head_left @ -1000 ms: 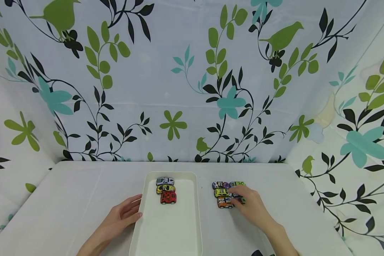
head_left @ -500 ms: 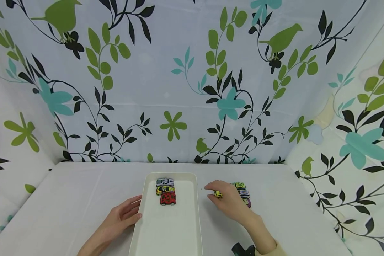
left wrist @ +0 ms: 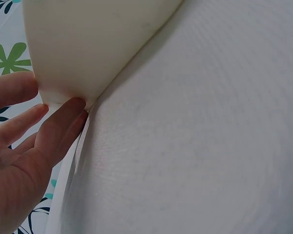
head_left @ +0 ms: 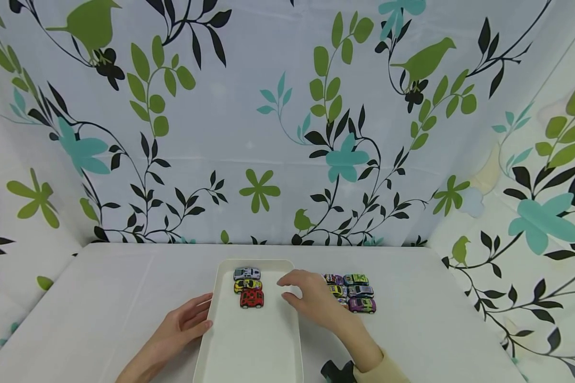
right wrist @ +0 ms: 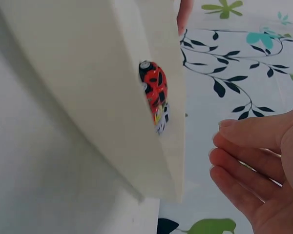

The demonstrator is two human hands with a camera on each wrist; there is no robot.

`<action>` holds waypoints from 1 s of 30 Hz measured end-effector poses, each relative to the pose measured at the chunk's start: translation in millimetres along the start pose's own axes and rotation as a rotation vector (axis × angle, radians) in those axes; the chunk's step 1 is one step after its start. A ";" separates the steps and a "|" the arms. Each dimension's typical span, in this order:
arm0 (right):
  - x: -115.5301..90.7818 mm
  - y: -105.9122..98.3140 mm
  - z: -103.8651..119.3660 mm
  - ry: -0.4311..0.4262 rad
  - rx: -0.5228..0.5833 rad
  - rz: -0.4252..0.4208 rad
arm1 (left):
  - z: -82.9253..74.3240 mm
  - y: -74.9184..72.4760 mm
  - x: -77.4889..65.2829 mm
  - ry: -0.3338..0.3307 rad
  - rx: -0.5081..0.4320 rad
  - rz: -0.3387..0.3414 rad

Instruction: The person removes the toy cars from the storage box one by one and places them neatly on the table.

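Observation:
A white tray (head_left: 249, 343) lies on the table. Toward its far end stand a silver toy car (head_left: 246, 273), a yellow toy car (head_left: 247, 285) and a red toy car (head_left: 252, 298), one behind another. My left hand (head_left: 184, 320) rests its fingertips (left wrist: 71, 109) against the tray's left side, fairly straight. Over the tray's right edge is my right hand (head_left: 313, 300), thumb and index finger apart. In the right wrist view, nothing shows between that hand's relaxed fingers (right wrist: 239, 175). It partly hides a group of toy cars (head_left: 360, 291) to its right.
Those cars stand in two columns on the white table (head_left: 412, 319), right of the tray. A black object (head_left: 337, 372) sits by the right wrist. Leaf-patterned cloth (head_left: 211, 143) rises behind the table and along both sides.
My right hand has moved left from the car group, past the left column, to the tray's right edge. The cars in the tray and my left hand stay put.

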State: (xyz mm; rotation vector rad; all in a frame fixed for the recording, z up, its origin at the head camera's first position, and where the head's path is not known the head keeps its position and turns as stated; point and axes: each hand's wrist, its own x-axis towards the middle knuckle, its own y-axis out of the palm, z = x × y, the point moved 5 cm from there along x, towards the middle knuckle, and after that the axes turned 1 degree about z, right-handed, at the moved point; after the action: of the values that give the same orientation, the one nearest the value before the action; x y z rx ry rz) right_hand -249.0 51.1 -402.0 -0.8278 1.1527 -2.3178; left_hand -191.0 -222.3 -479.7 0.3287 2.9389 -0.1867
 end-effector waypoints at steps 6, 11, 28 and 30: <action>18.1 14.3 11.6 0.013 -0.008 0.058 | 0.6 -0.4 0.0 0.003 -0.001 -0.002; 29.6 30.2 16.1 0.036 -0.023 0.130 | 0.0 0.0 -0.1 0.002 -0.006 0.001; 44.9 64.1 13.4 0.115 -0.100 0.226 | 3.7 0.2 0.8 -0.013 -0.003 -0.010; 45.0 66.5 11.6 0.121 -0.128 0.244 | 4.2 0.4 1.1 -0.012 -0.004 -0.010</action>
State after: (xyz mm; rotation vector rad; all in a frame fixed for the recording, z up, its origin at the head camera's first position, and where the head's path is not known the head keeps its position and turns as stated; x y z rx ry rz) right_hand -267.4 -20.1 -436.2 -0.5592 1.3828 -2.1346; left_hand -191.2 -222.4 -484.0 0.3107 2.9296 -0.1836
